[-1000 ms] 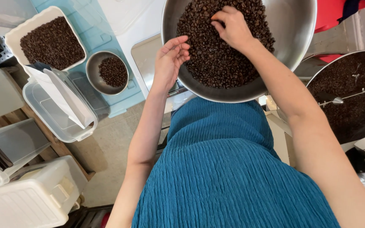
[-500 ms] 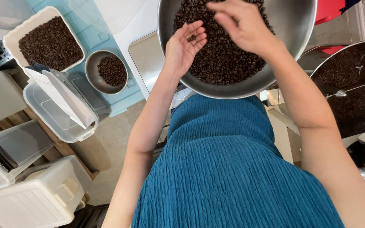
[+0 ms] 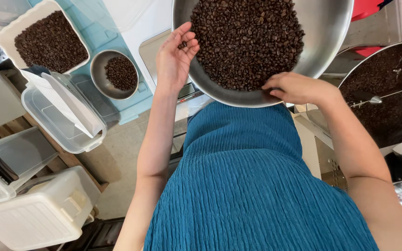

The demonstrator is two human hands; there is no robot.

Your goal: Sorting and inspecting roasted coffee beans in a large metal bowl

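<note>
A large steel bowl (image 3: 329, 32) full of dark roasted coffee beans (image 3: 245, 39) sits in front of my blue-clad body. My left hand (image 3: 175, 58) is raised at the bowl's left rim, palm up, fingers loosely cupped around a few beans. My right hand (image 3: 294, 88) grips the bowl's near rim, thumb over the edge next to the beans.
A white tub of beans (image 3: 47, 39) and a small steel bowl of beans (image 3: 117, 73) stand at the left on a light blue surface. Clear plastic containers (image 3: 66, 116) and white lidded bins (image 3: 33, 214) sit below them. A roaster cooling tray (image 3: 387, 93) with beans is at the right.
My right hand has left the bean pile and come down to grip the bowl's near rim. My left hand has stayed at the left rim, holding a few beans in its palm.
</note>
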